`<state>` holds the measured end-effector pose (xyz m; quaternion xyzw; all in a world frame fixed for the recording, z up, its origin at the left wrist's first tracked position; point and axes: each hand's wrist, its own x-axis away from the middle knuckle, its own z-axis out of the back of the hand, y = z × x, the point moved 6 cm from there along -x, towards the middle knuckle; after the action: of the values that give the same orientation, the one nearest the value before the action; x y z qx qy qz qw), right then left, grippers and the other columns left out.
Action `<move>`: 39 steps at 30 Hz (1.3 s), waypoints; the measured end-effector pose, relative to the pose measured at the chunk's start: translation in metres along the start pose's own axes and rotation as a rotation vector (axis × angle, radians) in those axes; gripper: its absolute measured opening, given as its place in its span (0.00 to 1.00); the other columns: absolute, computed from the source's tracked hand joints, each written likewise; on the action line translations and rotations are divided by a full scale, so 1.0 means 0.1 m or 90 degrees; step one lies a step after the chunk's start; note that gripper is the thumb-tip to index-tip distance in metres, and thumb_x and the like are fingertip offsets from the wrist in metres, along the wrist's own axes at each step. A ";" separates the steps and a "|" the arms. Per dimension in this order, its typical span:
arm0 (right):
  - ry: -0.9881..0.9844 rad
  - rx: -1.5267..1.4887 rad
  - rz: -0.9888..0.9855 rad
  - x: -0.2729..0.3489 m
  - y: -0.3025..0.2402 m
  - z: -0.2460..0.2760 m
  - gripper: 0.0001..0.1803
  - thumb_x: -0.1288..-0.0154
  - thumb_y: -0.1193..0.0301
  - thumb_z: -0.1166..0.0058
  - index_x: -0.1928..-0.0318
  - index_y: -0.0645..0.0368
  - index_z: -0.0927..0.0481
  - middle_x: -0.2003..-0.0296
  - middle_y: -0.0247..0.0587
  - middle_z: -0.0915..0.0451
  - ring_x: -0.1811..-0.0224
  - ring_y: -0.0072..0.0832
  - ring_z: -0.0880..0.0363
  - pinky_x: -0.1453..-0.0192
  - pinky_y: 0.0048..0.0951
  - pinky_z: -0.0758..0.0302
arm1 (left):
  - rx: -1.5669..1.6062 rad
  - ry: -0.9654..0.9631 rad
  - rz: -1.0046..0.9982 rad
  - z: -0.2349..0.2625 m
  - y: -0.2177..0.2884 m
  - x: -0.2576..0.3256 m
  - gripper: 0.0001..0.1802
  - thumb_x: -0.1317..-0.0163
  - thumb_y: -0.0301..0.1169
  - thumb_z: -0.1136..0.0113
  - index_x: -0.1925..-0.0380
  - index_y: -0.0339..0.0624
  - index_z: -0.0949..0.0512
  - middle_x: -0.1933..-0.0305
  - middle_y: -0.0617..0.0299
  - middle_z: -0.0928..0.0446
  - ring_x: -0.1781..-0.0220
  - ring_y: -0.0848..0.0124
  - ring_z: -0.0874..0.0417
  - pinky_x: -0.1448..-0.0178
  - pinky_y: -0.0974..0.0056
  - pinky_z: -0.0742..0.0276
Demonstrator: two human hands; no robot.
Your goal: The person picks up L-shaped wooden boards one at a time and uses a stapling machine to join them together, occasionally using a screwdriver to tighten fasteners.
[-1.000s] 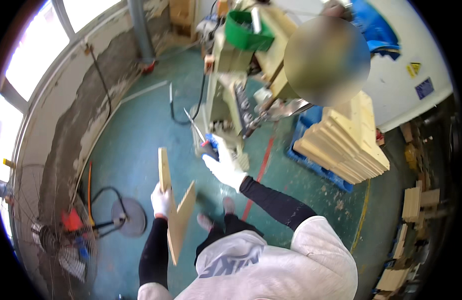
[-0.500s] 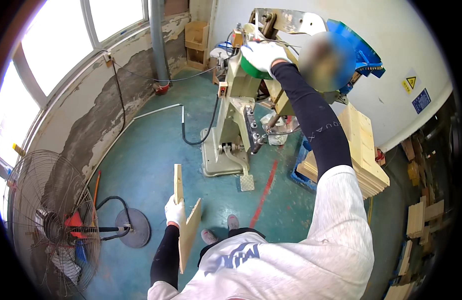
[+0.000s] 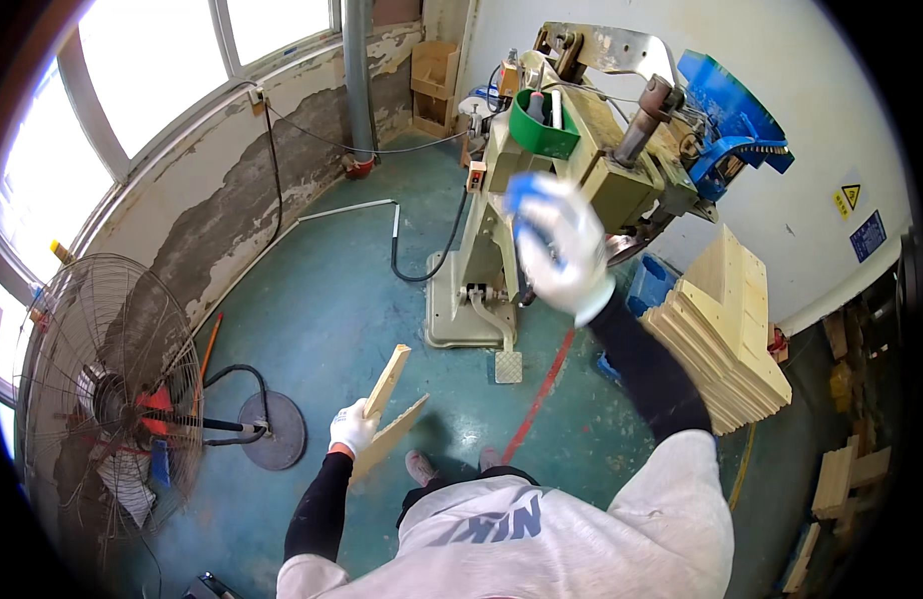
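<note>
Leftmost, a fan [image 3: 102, 399] stands on the green floor [image 3: 331, 299], its round base [image 3: 272, 429] close by. Just right of that, the left hand [image 3: 352, 429], gloved white, hangs low and grips two wooden slats [image 3: 389, 419] that splay apart in a V, fingers wrapped round their lower ends. Further right, a cream machine [image 3: 541, 170] rises from the floor with a green cup [image 3: 541, 125] on top and a pedal [image 3: 508, 365] at its foot. The right hand [image 3: 559, 245], in a white and blue glove, is raised in front of the machine and blurred; I cannot tell whether its fingers are spread or curled, or whether they hold anything. At far right a stack of wooden frames [image 3: 721, 329] lies beside the machine.
</note>
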<state>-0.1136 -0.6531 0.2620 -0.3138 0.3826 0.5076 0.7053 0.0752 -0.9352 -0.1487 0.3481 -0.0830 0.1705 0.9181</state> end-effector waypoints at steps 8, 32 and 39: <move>-0.302 -0.139 -0.645 3.33 -0.03 -0.01 0.19 0.38 0.66 0.35 0.49 0.62 0.17 0.53 0.52 0.17 0.49 0.49 0.18 0.40 0.40 0.22 | 0.217 0.143 -0.021 0.19 1.01 0.56 0.12 0.37 0.35 0.35 0.59 0.40 0.17 0.72 0.56 0.16 0.71 0.70 0.16 0.65 0.62 0.23; 0.516 -0.928 -1.193 5.70 -0.67 1.12 0.30 0.20 0.51 0.55 0.31 0.60 0.30 0.36 0.45 0.23 0.36 0.42 0.23 0.32 0.46 0.25 | 0.523 0.118 0.081 -0.03 1.76 0.64 0.37 0.28 0.36 0.37 0.26 0.34 0.41 0.37 0.53 0.22 0.42 0.68 0.18 0.42 0.65 0.20; 0.632 -0.691 -1.132 5.56 -1.14 2.12 0.29 0.18 0.53 0.58 0.28 0.58 0.34 0.32 0.44 0.27 0.33 0.37 0.25 0.30 0.42 0.27 | 0.357 0.129 -0.079 -0.93 2.62 0.72 0.37 0.24 0.33 0.48 0.21 0.39 0.50 0.25 0.49 0.34 0.29 0.64 0.30 0.28 0.63 0.35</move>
<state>0.1489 -0.2451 -0.1005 -0.8995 -0.0073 -0.2503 0.3580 0.0479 -0.6711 -0.0384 0.5736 0.0807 0.1645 0.7984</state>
